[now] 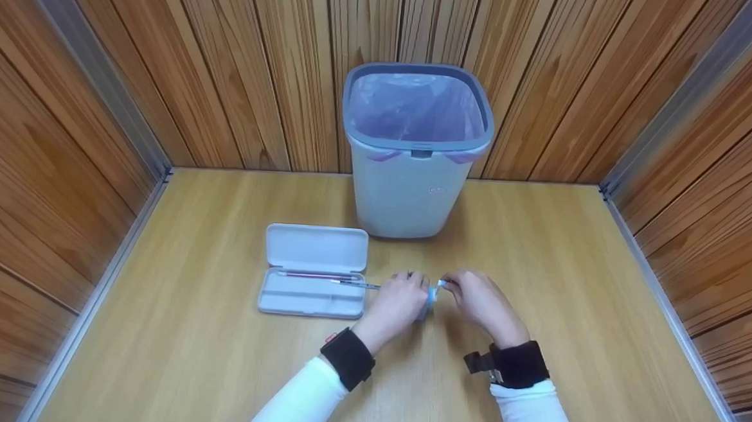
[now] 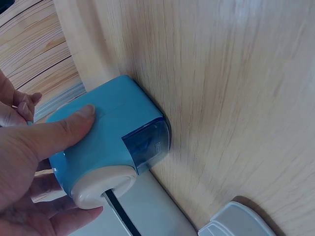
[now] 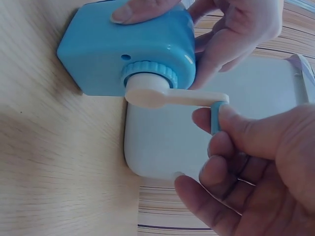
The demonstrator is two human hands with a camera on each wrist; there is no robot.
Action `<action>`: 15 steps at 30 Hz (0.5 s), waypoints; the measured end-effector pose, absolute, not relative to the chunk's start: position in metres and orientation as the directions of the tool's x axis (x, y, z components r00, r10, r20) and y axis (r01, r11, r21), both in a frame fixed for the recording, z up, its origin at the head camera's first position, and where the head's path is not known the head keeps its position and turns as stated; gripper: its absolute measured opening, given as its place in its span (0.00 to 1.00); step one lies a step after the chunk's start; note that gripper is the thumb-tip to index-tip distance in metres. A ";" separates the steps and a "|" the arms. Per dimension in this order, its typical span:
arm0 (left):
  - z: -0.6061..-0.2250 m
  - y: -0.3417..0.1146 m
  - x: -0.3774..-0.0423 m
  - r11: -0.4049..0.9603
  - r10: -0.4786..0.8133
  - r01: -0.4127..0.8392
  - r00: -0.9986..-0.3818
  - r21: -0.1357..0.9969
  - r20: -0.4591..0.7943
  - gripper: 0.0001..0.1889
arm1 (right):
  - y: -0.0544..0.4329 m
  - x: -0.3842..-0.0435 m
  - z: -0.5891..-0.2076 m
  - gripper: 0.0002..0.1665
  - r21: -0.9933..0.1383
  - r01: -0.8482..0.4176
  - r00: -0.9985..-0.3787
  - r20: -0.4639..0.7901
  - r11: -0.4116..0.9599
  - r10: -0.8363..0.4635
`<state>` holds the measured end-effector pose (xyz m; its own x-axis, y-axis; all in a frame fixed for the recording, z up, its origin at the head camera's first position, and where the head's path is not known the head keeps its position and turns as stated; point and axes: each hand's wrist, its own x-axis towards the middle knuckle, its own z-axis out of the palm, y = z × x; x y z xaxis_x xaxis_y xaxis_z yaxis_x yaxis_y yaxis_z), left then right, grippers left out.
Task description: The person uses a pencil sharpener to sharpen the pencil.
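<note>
A blue crank pencil sharpener (image 2: pixel 110 118) stands on the table, its white front ring facing the open pencil case (image 1: pixel 310 304). My left hand (image 1: pixel 400 302) grips the sharpener's body, thumb on one side and fingers on the other. A dark pencil (image 2: pixel 122 215) sticks out of the front hole. On the opposite side, my right hand (image 1: pixel 477 300) pinches the blue knob (image 3: pixel 215 118) of the white crank handle (image 3: pixel 192 98) between thumb and index finger. In the head view my left hand covers most of the sharpener. Inside the case lies another pencil (image 1: pixel 315 275).
Behind the hands stands a light grey waste bin (image 1: pixel 409 200) with a darker rim and a purple liner. Wood-panelled walls (image 1: pixel 280 71) enclose the table (image 1: pixel 182 355) at the back and both sides.
</note>
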<state>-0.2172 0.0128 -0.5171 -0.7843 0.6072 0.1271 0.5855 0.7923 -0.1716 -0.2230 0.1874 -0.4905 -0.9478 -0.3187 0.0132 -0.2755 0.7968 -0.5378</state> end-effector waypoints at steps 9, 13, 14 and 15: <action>-0.520 0.012 -0.219 0.779 0.627 0.593 -0.749 -0.205 0.215 0.17 | 0.186 -0.231 -0.495 0.12 -0.498 -0.303 -0.947 0.064 0.813 -0.314; -0.521 0.012 -0.219 0.785 0.619 0.592 -0.758 -0.183 0.207 0.19 | 0.185 -0.235 -0.496 0.12 -0.493 -0.278 -0.956 0.057 0.824 -0.288; -0.521 0.012 -0.219 0.786 0.618 0.592 -0.760 -0.179 0.200 0.19 | 0.185 -0.236 -0.497 0.12 -0.495 -0.268 -0.959 0.050 0.827 -0.280; -0.520 0.012 -0.219 0.786 0.618 0.593 -0.761 -0.176 0.195 0.19 | 0.185 -0.237 -0.498 0.12 -0.498 -0.260 -0.961 0.046 0.827 -0.274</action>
<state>-0.2191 0.0124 -0.5205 -0.7615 0.6181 0.1951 0.5928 0.7859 -0.1761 -0.2371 0.1846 -0.4977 -0.9606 -0.2742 0.0459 -0.2599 0.8272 -0.4981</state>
